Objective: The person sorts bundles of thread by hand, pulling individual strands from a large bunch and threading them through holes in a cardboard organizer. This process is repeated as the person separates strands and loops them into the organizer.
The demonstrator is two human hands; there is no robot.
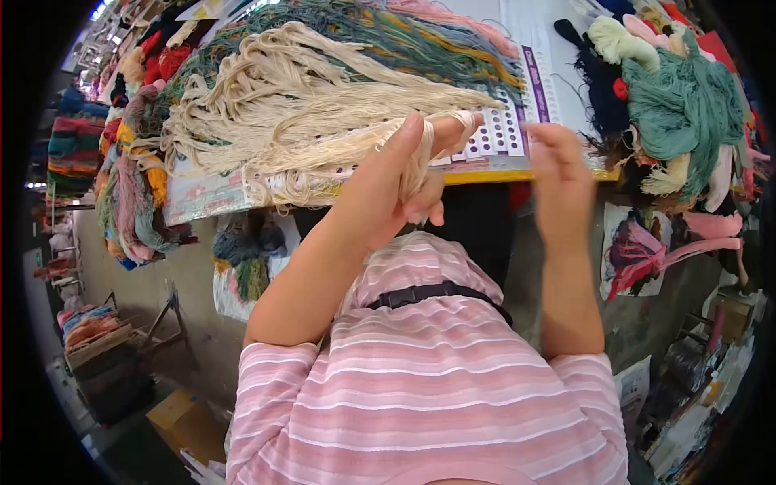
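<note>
My left hand (pixel 386 182) is at the front edge of the table with cream yarn strands (pixel 414 166) looped over and between its fingers, closed on them. Those strands run left into a large fanned-out bundle of cream yarn (pixel 283 97) lying across the tabletop. To the right, my right hand (pixel 562 182) is raised near the table edge, smeared by motion. Its fingers look bent, but whether they hold a thread cannot be made out. Between and behind the hands lies a white card with rows of punched holes (pixel 511 133), partly under the yarn.
Behind the cream bundle lies mixed green, blue and orange yarn (pixel 420 52). Teal skeins (pixel 679 105) and a dark navy skein (pixel 602 89) sit at the right. Multicoloured skeins (pixel 133 178) hang at the left edge. A cardboard box (pixel 187 424) stands on the floor at lower left.
</note>
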